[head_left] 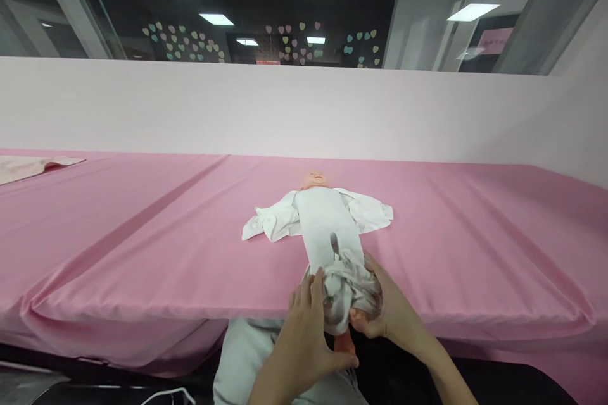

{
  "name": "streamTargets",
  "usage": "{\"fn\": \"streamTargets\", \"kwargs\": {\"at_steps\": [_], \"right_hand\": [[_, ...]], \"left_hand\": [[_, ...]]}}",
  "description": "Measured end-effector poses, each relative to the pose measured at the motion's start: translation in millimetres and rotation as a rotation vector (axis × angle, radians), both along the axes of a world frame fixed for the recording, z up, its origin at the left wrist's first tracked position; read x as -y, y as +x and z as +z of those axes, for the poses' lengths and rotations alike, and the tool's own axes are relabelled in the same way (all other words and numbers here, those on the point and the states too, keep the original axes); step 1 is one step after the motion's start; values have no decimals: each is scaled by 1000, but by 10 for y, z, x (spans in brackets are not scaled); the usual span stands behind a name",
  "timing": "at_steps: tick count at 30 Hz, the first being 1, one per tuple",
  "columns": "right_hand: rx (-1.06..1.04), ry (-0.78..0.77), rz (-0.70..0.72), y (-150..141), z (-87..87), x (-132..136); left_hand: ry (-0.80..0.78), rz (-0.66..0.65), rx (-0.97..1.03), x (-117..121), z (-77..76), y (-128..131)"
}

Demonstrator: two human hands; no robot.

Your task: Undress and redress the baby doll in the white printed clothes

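A baby doll (314, 180) lies on its back, its head at the far end. It wears a white long-sleeved top (327, 218) with both sleeves spread outward. White pants (349, 288) are bunched around its lower body and legs, and a small grey patch or tab shows at their upper edge. One bare foot (345, 343) sticks out below the cloth. My left hand (304, 329) is at the left of the pants, fingers stretched out against the cloth and thumb apart beside the foot. On the right, my right hand (387, 304) grips the bunched pants, its thumb near the lower opening.
A pink sheet (156, 247) with folds covers the table, its front edge hanging toward my lap. A pale cloth (33, 168) lies at the far left. Behind the table stands a white wall (266, 107) topped by glass. A white cable (168, 392) shows at the bottom.
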State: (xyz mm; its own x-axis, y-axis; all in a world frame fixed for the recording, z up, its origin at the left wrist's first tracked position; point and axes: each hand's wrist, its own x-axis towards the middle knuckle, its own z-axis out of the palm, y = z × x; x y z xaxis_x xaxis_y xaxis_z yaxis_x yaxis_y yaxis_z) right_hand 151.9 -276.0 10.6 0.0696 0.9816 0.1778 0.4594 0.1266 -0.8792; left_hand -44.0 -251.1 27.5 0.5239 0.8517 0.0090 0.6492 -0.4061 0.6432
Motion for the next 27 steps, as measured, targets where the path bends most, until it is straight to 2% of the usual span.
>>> {"fn": "streamTargets", "kwargs": {"at_steps": [3,6,9,12,14,17,20,22,27], "right_hand": [[17,42,-126,-98,-75,89],[105,120,-209,-159,-108,158],[185,285,-199,-195,-44,163],[231,440,-179,-235,33,122],[267,519,-184,-258,46,90],[308,595,-227,-259,7,53],[356,500,-269,-216,-42,50],[408,393,-249,-184,-54,78],[388,221,-122,-167,31,199]], "left_hand": [[85,-19,-43,132,28,23],[186,-41,-18,211,-39,22],[261,-14,17,198,-122,7],[332,62,30,114,-136,-32],[313,71,45,60,-98,-86],[242,5,98,47,-28,-194],[289,-77,140,121,-51,-249],[392,-106,162,180,-153,-209],[718,84,308,231,-521,21]]}}
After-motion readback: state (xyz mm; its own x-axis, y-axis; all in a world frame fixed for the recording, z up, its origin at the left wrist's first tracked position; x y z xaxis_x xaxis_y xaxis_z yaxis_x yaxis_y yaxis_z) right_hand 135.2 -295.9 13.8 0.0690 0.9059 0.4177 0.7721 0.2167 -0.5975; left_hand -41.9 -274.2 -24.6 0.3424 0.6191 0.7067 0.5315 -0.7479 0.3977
